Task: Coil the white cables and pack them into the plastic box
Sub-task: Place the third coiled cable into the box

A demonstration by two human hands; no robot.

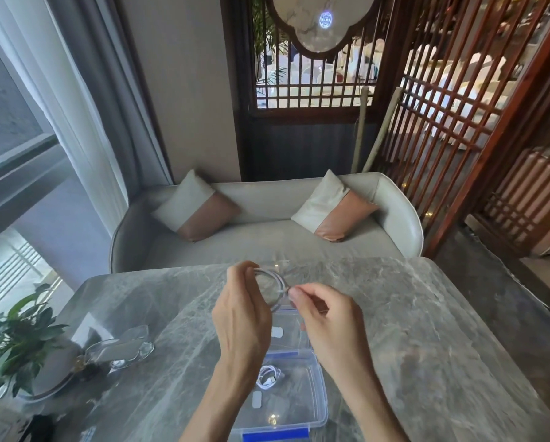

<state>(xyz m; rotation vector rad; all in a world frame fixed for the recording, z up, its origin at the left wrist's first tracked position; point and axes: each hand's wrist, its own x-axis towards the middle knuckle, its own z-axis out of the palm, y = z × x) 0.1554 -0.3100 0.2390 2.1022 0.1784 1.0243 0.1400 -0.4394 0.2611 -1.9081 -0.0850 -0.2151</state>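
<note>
Left hand [241, 311]: we pinch the far rim of the thin white cable loop [275, 280], held above the table beyond the clear plastic box with blue clips [319, 406].
Cable loop: light, limp and springy, we judge; it wants holding where the turns cross, or they spring apart.
Right hand [327, 317]: our fingertips nip the loop's near-right side, over the box's clear lid.
Box: open beneath our wrists, one small coiled white cable [268, 378] already inside.

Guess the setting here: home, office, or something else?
Likely a restaurant's side lounge: a marble table, a grey sofa, and wooden lattice screens, with white-covered chairs visible beyond.
</note>
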